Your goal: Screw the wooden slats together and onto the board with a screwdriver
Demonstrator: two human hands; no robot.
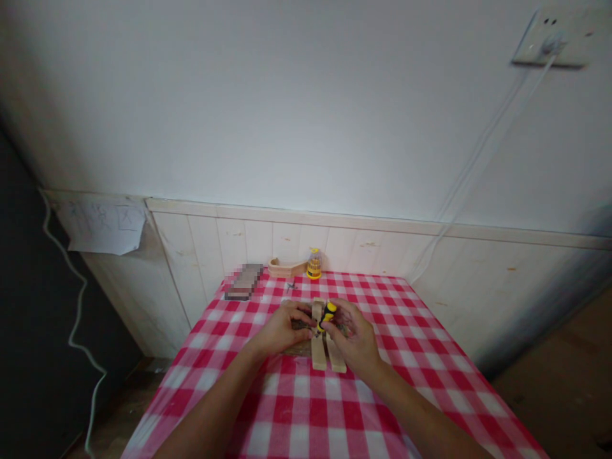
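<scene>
My right hand (352, 336) is closed around a small yellow-and-black screwdriver (327, 314), its tip pointing down at two pale wooden slats (319, 352) lying side by side on the red-and-white checked tablecloth (306, 408). My left hand (282, 328) is curled beside the slats, fingertips pinched at the screwdriver's tip; what they hold is too small to make out. A darker flat piece lies under the hands, mostly hidden.
At the table's far edge stand a yellow bit holder (314, 264), a curved wooden part (285, 267) and a blurred dark box (243, 282). Small screws (290, 286) lie nearby. A white wall with panelling is behind; a cable (76, 319) hangs at the left.
</scene>
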